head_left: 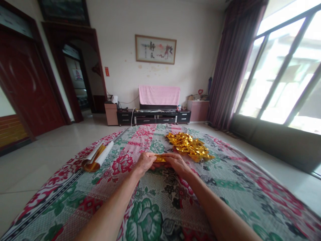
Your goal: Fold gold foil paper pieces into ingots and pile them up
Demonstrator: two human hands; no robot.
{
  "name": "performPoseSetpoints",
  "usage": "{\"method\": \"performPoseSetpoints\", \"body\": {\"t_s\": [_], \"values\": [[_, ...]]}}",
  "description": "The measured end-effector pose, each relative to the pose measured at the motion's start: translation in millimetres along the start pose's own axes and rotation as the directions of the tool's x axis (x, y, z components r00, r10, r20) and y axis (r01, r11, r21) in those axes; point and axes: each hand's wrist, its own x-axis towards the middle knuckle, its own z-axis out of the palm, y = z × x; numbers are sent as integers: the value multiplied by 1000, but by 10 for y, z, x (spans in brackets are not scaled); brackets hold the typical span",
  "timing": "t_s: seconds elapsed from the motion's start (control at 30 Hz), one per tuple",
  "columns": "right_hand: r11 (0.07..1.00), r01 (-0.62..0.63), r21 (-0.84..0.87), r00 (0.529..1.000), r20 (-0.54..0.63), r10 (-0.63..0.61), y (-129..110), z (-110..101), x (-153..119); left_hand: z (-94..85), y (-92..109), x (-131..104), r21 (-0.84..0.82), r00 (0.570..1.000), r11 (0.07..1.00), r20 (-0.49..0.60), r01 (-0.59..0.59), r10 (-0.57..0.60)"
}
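Observation:
Both of my hands meet over the middle of the flowered cloth. Between them stretches a small piece of gold foil paper point(161, 158). My left hand point(146, 162) pinches its left end, and my right hand point(177, 163) grips the right end, fingers curled beneath. Parts of the foil are covered by my fingers. Just beyond my right hand lies a heap of folded gold foil pieces point(188, 146). To the left, a curled roll of white-backed gold sheets point(97, 156) rests on the cloth, apart from my hands.
A flowered tablecloth point(144, 217) covers the broad round surface in front of me. Past its far edge stands a low black TV cabinet point(155, 117) with a pink cloth point(159, 95) draped above. Windows point(283, 73) and a purple curtain point(230, 67) are at right, a red door point(27, 80) at left.

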Motion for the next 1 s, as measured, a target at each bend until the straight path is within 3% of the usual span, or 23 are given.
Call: {"method": "performPoseSetpoints", "body": {"t_s": [0.3, 0.53, 0.8, 1.0], "values": [[1000, -11, -7, 1000, -10, 11, 10, 1, 0, -2, 35, -35, 5, 999, 999, 19, 35, -35], [998, 3, -55, 1000, 22, -1, -16, 1, -2, 5, 25, -17, 4, 999, 999, -26, 44, -44], [1000, -16, -2, 1000, -13, 16, -1, 13, -7, -5, 56, -56, -10, 998, 999, 31, 53, -53], [998, 16, -63, 999, 35, -14, -17, 2, -5, -5, 28, -22, -15, 999, 999, -7, 38, -38]]}}
